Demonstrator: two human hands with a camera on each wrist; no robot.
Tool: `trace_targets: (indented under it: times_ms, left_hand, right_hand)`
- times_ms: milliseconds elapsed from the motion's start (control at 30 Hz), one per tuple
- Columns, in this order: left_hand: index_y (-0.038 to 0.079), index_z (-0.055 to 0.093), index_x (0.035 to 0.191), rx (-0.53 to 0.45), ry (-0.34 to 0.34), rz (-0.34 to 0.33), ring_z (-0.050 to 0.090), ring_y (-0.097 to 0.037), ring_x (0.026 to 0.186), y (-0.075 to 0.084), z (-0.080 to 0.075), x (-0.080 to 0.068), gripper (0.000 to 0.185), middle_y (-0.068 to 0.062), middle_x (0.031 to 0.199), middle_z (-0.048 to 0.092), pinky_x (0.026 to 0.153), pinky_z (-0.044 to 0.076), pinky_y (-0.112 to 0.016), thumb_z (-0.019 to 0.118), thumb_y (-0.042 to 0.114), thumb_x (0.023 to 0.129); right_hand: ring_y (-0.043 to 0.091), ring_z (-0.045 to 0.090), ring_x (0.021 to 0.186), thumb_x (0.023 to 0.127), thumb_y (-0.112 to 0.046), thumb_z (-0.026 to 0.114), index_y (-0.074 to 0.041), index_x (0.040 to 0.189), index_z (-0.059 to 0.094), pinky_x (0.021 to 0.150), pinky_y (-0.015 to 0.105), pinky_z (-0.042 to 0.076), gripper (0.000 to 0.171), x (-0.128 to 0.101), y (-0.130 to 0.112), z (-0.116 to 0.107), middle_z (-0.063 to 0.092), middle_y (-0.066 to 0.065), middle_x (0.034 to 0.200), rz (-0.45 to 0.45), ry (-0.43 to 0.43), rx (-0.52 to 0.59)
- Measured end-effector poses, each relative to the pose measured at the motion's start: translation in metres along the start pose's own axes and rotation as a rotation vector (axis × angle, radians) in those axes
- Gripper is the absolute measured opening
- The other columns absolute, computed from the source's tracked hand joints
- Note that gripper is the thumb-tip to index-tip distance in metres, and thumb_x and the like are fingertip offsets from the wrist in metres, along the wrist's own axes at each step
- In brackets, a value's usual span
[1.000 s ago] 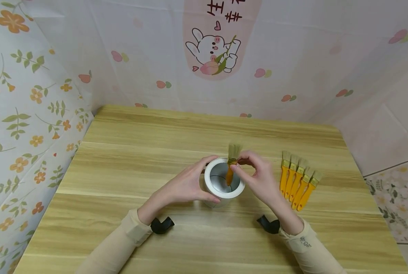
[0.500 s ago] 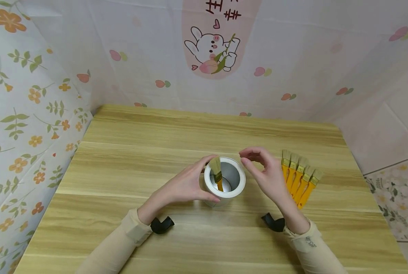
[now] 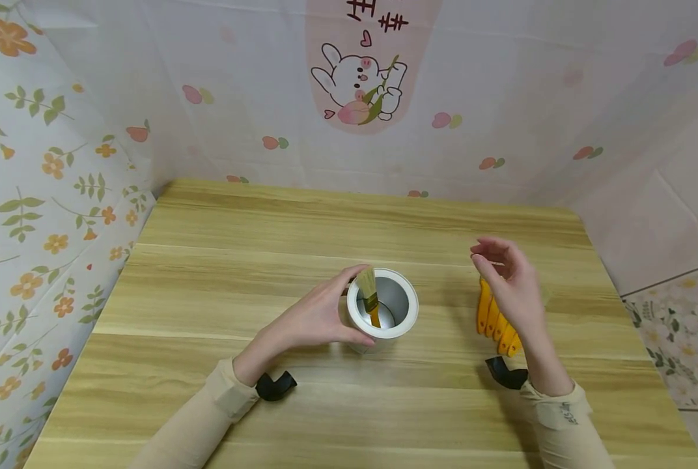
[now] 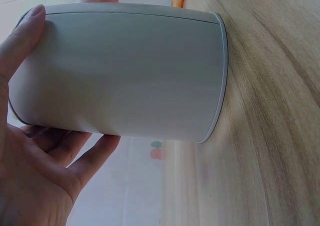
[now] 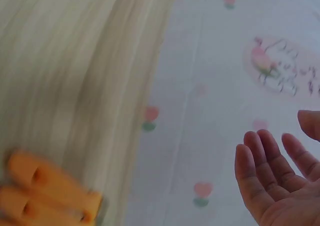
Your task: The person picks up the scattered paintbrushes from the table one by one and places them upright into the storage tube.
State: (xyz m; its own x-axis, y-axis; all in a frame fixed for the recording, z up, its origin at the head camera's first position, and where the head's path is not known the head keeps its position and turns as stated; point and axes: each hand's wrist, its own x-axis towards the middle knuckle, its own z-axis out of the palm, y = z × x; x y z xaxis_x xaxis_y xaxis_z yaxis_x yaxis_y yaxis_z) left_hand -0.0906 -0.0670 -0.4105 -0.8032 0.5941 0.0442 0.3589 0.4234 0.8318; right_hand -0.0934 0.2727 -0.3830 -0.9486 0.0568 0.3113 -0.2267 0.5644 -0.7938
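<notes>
While the left hand (image 3: 320, 319) grips the side of the white cylindrical cup (image 3: 383, 311) near the centre of the frame, thumb and fingers curled round its wall, the right hand (image 3: 510, 283) hovers empty at centre right, fingers loosely bent and apart, holding nothing. One brush (image 3: 369, 296) stands inside the cup, orange handle down, pale bristles up, leaning against the rim on the left-hand side. Directly below the right hand, a row of orange-handled brushes (image 3: 495, 322) lies side by side on the wooden table (image 3: 208, 286), partly covered by the hand; their bristle ends are hidden in the head view. Both forearms wear beige sleeves (image 3: 220, 397). Behind the table, across the upper part of the frame, hangs a printed cloth backdrop with a rabbit drawing (image 3: 357, 85) at top centre.
</notes>
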Motion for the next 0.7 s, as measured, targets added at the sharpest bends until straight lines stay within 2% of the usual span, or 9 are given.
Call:
trace_targets:
  times_ms: [133, 233, 433, 500, 633, 667, 700]
  left_hand:
    - [0.021, 0.03, 0.16, -0.007, -0.001, -0.013, 0.057, -0.02, 0.133, 0.0, 0.0, -0.001, 0.118, -0.001, 0.149, 0.054, 0.112, 0.047, -0.049, 0.097, 0.046, 0.066]
    - [0.024, 0.029, 0.16, -0.018, -0.008, -0.029, 0.058, -0.019, 0.13, 0.0, -0.001, -0.001, 0.118, 0.0, 0.146, 0.056, 0.111, 0.047, -0.048, 0.097, 0.045, 0.066]
    - [0.025, 0.03, 0.159, -0.043, -0.018, -0.043, 0.058, -0.016, 0.127, 0.001, -0.001, -0.001, 0.116, 0.003, 0.142, 0.057, 0.11, 0.048, -0.047, 0.098, 0.042, 0.066]
    - [0.025, 0.031, 0.158, -0.044, -0.018, -0.042, 0.058, -0.016, 0.129, 0.001, -0.001, -0.001, 0.115, 0.003, 0.143, 0.056, 0.11, 0.048, -0.046, 0.098, 0.041, 0.066]
    - [0.024, 0.031, 0.159, -0.044, -0.021, -0.033, 0.059, -0.016, 0.127, 0.001, 0.0, 0.0, 0.115, 0.003, 0.144, 0.056, 0.109, 0.048, -0.046, 0.098, 0.041, 0.066]
    - [0.024, 0.031, 0.159, -0.043, -0.021, -0.031, 0.059, -0.016, 0.127, 0.0, 0.0, 0.0, 0.115, 0.003, 0.145, 0.055, 0.109, 0.048, -0.046, 0.098, 0.041, 0.066]
    - [0.024, 0.031, 0.159, -0.043, -0.021, -0.028, 0.06, -0.016, 0.126, 0.0, 0.0, 0.0, 0.115, 0.003, 0.144, 0.055, 0.109, 0.048, -0.046, 0.098, 0.041, 0.066]
  right_hand:
    - [-0.01, 0.061, 0.1, 0.103, -0.015, 0.063, -0.006, 0.134, 0.063, 0.083, 0.006, 0.049, 0.033, -0.001, 0.015, -0.01, 0.069, -0.007, 0.112, 0.06, 0.009, -0.077]
    - [-0.012, 0.059, 0.098, 0.104, -0.022, 0.062, -0.007, 0.137, 0.063, 0.08, 0.004, 0.047, 0.036, -0.003, 0.024, -0.016, 0.069, -0.001, 0.114, 0.102, 0.004, -0.146]
    - [-0.013, 0.055, 0.094, 0.104, -0.026, 0.061, -0.007, 0.142, 0.06, 0.075, 0.002, 0.043, 0.042, -0.004, 0.035, -0.022, 0.07, 0.016, 0.121, 0.173, -0.041, -0.24]
    - [-0.001, 0.062, 0.099, 0.104, -0.024, 0.061, -0.005, 0.143, 0.058, 0.074, 0.001, 0.042, 0.044, -0.004, 0.04, -0.023, 0.069, 0.022, 0.123, 0.188, -0.057, -0.257]
    - [0.037, 0.069, 0.106, 0.104, -0.024, 0.06, 0.0, 0.145, 0.055, 0.068, 0.003, 0.044, 0.047, -0.005, 0.05, -0.025, 0.068, 0.027, 0.124, 0.233, -0.106, -0.309]
    - [0.043, 0.069, 0.106, 0.104, -0.024, 0.059, 0.001, 0.146, 0.053, 0.066, 0.004, 0.046, 0.049, -0.005, 0.052, -0.025, 0.068, 0.029, 0.125, 0.25, -0.128, -0.317]
    - [0.044, 0.07, 0.103, 0.105, -0.025, 0.059, 0.002, 0.147, 0.051, 0.064, 0.007, 0.047, 0.051, -0.005, 0.053, -0.026, 0.067, 0.03, 0.126, 0.272, -0.153, -0.328]
